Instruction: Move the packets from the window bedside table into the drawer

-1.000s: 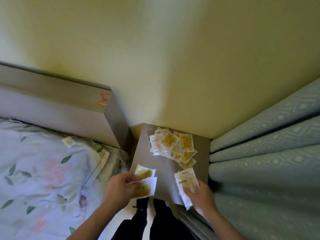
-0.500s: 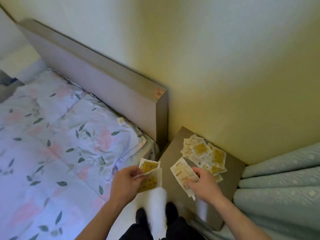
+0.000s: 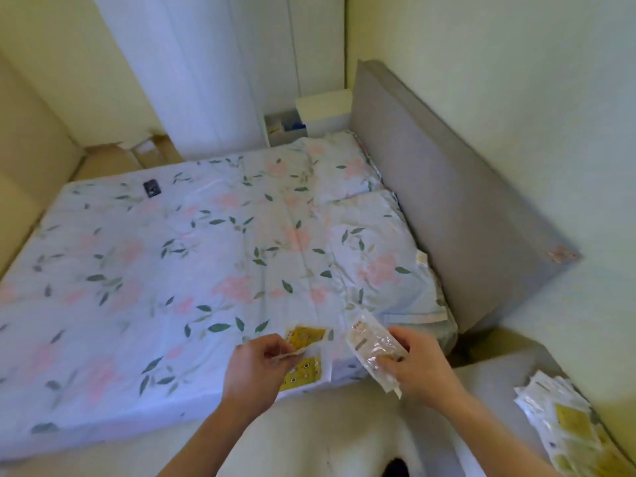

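A person's two bare hands reach out over the near edge of a bed covered in a white sheet printed with pink flowers and green leaves. The left hand pinches two packets with yellow contents between thumb and curled fingers, one fanned above the other, both held just above the bed's near edge. The right hand has its grip closed round a clear, crinkled packet, held tilted just to the right of the yellow pair and not touching them. The rest of the packets lie in a loose pile on the grey tabletop of the bedside table, to the right of the bed's near corner and well apart from both hands. A grey padded headboard runs along the right side of the bed, with two pillows in the same flowered cloth lying against it. Beyond the far end of the headboard stands a white bedside unit with what looks like an open drawer holding a few small items, too blurred to name. A small dark object lies on the bed towards its far left.
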Demonstrator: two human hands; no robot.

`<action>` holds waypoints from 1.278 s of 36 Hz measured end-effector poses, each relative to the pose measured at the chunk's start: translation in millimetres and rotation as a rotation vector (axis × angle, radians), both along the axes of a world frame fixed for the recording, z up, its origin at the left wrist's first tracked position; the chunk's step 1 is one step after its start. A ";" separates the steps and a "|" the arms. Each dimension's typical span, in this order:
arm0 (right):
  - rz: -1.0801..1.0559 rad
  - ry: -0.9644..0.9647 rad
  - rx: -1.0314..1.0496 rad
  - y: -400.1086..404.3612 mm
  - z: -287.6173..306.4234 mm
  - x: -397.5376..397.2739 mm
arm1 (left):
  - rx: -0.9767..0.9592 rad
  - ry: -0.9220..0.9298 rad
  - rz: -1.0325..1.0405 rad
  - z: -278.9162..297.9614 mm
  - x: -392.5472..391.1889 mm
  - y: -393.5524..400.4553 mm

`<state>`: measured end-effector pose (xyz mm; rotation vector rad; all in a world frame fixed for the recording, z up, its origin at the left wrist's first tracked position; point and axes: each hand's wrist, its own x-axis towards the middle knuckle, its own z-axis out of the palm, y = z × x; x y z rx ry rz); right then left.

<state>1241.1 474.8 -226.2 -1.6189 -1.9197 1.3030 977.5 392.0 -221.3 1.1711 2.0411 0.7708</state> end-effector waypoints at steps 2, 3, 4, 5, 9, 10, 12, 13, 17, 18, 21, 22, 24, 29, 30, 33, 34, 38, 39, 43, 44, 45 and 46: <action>0.082 -0.015 0.018 -6.8 1.6 -50.7 | -0.004 0.005 0.056 0.7 -40.2 -26.0; 0.113 -0.007 0.027 -12.3 3.2 -76.3 | -0.007 0.004 0.082 1.5 -59.9 -38.9; 0.133 0.000 0.036 -18.5 4.4 -102.2 | -0.010 -0.001 0.108 2.1 -79.8 -51.8; 0.147 0.005 0.046 -24.9 5.1 -127.3 | -0.011 -0.002 0.135 2.4 -99.6 -64.6; 0.216 0.062 0.038 -55.1 5.0 -218.3 | 0.005 0.018 0.240 -0.3 -176.9 -115.4; 0.244 0.069 0.032 -62.5 5.0 -239.3 | 0.011 0.017 0.273 -0.5 -195.3 -127.6; 0.308 0.075 0.026 -75.7 4.9 -279.3 | 0.022 0.016 0.336 0.2 -229.6 -151.4; 0.341 0.072 0.027 -81.6 5.6 -298.4 | 0.031 0.012 0.362 1.1 -245.5 -162.8; 0.471 0.035 0.016 -94.5 10.5 -375.8 | 0.065 -0.022 0.461 6.4 -304.6 -204.5; 0.507 0.027 0.011 -96.7 13.4 -395.3 | 0.063 -0.027 0.493 7.5 -318.4 -214.2; 0.624 0.002 0.011 -103.3 23.0 -456.9 | 0.059 -0.021 0.601 9.4 -360.1 -242.4; 0.654 -0.008 0.007 -105.3 23.8 -478.7 | 0.057 -0.021 0.638 9.2 -374.3 -251.5; 0.720 -0.018 0.014 -110.8 25.4 -524.6 | 0.054 -0.025 0.718 8.6 -404.4 -269.2; 0.863 0.030 0.012 -126.6 24.9 -639.4 | 0.035 -0.018 0.907 9.7 -478.5 -308.0; 0.895 0.034 0.003 -131.1 25.5 -663.5 | 0.029 -0.010 0.945 11.3 -493.2 -316.7; 1.007 0.067 -0.006 -148.8 28.6 -735.5 | 0.022 -0.004 1.049 20.2 -533.5 -343.8; 1.045 0.087 -0.013 -157.0 31.5 -759.6 | 0.034 -0.008 1.090 23.6 -546.2 -352.7; 1.210 0.081 0.002 -193.8 41.2 -852.2 | 0.058 0.027 1.273 31.5 -591.1 -392.7; 1.258 0.074 0.005 -204.5 43.2 -873.1 | 0.064 0.030 1.321 32.6 -599.6 -404.0; 1.412 0.083 0.020 -252.6 50.7 -952.5 | 0.103 0.040 1.471 35.5 -630.3 -447.4; 1.442 0.081 0.031 -265.1 51.6 -971.0 | 0.109 0.043 1.506 34.7 -639.2 -458.3; 1.472 0.078 0.041 -277.5 51.6 -989.3 | 0.113 0.041 1.537 33.4 -648.8 -469.1; 1.498 0.072 0.048 -289.5 51.4 -1006.4 | 0.115 0.036 1.562 31.6 -659.0 -479.8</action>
